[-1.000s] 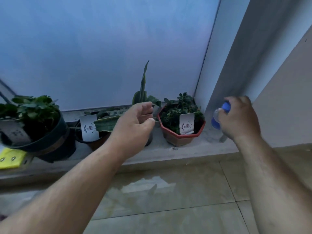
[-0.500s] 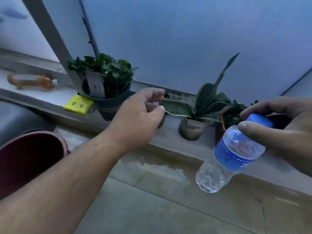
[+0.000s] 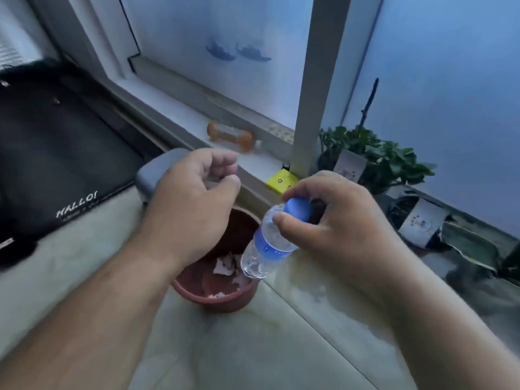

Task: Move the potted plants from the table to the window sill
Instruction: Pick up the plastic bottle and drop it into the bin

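Right hand point(image 3: 334, 220) pinches the water bottle point(image 3: 266, 243) by its cap; left hand point(image 3: 191, 204) hangs loosely curled, empty; the leafy potted plant point(image 3: 374, 159) at right looks top-heavy, best gripped round its stiff pot.

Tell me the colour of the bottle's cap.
Blue; the cap, pinched by the right hand, shows in the head view.

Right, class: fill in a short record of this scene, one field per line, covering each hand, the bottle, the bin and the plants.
left hand: loosely curled, holding nothing, above the bin
right hand: pinches the bottle at its blue cap
bottle: clear plastic, blue label, hanging tilted
bin: reddish brown, paper scraps inside
potted plants: on the window sill, white tags on pots
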Motion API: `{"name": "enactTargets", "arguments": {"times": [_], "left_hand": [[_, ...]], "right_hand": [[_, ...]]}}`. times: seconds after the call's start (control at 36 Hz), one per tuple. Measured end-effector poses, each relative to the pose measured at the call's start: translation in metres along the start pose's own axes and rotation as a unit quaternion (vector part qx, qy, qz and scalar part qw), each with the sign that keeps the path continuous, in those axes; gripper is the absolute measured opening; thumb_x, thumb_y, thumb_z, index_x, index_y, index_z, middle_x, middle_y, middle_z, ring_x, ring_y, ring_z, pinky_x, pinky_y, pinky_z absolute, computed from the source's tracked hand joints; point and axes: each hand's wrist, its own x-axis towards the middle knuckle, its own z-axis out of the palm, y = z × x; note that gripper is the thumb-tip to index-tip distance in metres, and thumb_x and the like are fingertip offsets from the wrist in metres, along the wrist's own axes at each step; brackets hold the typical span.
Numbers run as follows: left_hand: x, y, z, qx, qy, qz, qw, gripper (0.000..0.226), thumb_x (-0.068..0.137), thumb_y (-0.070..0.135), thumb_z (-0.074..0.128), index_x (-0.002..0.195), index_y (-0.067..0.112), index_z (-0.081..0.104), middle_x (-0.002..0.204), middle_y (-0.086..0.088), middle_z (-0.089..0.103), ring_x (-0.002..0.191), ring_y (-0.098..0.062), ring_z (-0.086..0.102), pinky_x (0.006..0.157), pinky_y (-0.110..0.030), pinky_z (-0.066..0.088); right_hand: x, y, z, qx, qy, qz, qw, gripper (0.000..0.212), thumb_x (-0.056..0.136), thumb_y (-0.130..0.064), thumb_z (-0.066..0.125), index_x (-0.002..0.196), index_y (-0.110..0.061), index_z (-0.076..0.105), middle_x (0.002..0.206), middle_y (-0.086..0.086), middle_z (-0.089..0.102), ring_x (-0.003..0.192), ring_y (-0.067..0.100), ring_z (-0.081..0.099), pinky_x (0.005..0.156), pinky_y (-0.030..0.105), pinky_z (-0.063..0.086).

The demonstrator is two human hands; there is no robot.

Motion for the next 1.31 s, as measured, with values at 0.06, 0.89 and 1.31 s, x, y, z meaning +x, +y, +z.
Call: {"name": "enactTargets", "arguments": {"times": [0.06, 0.89, 1.31], "left_hand": [[0.014, -0.006, -0.012, -0.014, 0.01, 0.007, 1.0, 0.022, 0.088, 0.025, 0.065, 0.107, 0.034, 0.069, 0.106, 0.016, 0.074, 0.101, -0.007, 0.071, 0.096, -0.045, 0.056], [0.17, -0.104, -0.055, -0.207, -0.108, -0.089, 0.968, 0.018, 0.093, 0.018, 0.06, 0.104, 0.03, 0.067, 0.105, 0.01, 0.072, 0.101, -0.011, 0.07, 0.095, -0.042, 0.057], [0.167, -0.125, -0.053, -0.152, -0.118, -0.072, 0.979, 0.013, 0.095, 0.028, 0.062, 0.105, 0.034, 0.067, 0.099, 0.012, 0.072, 0.095, -0.002, 0.068, 0.089, -0.034, 0.059]], "right_hand": [[0.012, -0.007, 0.025, -0.029, -0.034, -0.006, 0.999, 0.021, 0.081, -0.041, 0.075, 0.097, -0.028, 0.073, 0.092, -0.012, 0.059, 0.084, 0.005, 0.058, 0.075, 0.024, 0.05], [0.154, 0.065, 0.157, -0.246, 0.012, 0.342, 0.907, 0.054, 0.091, -0.041, 0.06, 0.138, -0.015, 0.055, 0.136, 0.006, 0.059, 0.117, 0.026, 0.06, 0.096, 0.038, 0.051], [0.19, 0.15, 0.183, -0.559, -0.133, 0.214, 0.79, 0.025, 0.085, 0.005, 0.054, 0.092, -0.011, 0.072, 0.096, 0.008, 0.067, 0.088, 0.031, 0.063, 0.06, 0.036, 0.045]]}}
